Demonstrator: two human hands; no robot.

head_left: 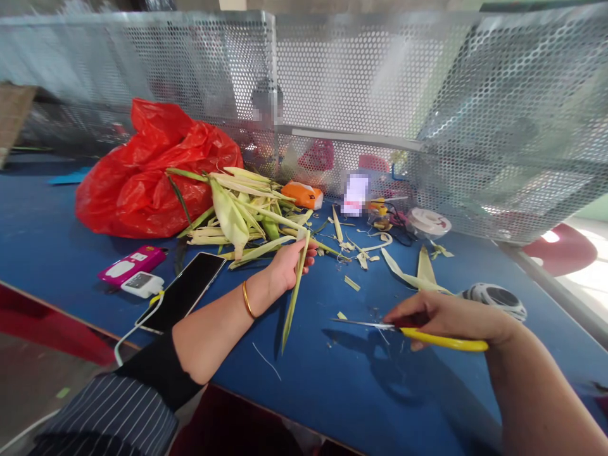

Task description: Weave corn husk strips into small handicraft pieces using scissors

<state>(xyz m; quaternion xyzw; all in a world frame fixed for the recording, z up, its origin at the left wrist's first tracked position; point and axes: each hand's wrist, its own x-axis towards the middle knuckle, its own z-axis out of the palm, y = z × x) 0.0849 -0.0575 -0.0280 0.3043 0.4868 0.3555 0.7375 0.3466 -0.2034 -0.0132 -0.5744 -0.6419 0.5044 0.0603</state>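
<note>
Scissors (451, 342), yellow-handled, sit in the right hand (446, 313), fingers curled round the handle; left hand (287, 263) pinches a corn-husk strip (293, 304) over the bench (323, 380), near the husk pile (232, 218); bared blades (363, 323) could nick the left fingers if hands converge; slack pinch could drop the strip.
</note>
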